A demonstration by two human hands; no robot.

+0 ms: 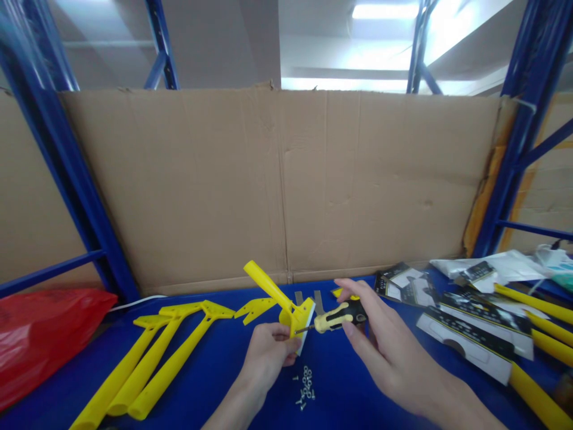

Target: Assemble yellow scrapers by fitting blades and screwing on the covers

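Near the middle of the blue surface, my left hand (271,346) pinches the lower end of a yellow scraper head (298,319). Its tubular handle (268,283) points up and left, and a pale blade strip (306,328) lines its right edge. My right hand (380,346) has its thumb and fingers around the rear of a black-and-cream screwdriver (338,316). The screwdriver's shaft points left, with its tip at a screw on the yellow head. Small screws and nuts (307,382) lie in a loose group below the held piece.
Several yellow handles (172,364) lie at the left beside a red bag (49,334). Flat yellow pieces (256,309) and metal strips (319,301) sit behind my hands. Black-and-white cards (465,340) and more yellow handles (539,394) are at the right. A cardboard panel (286,185) stands behind.
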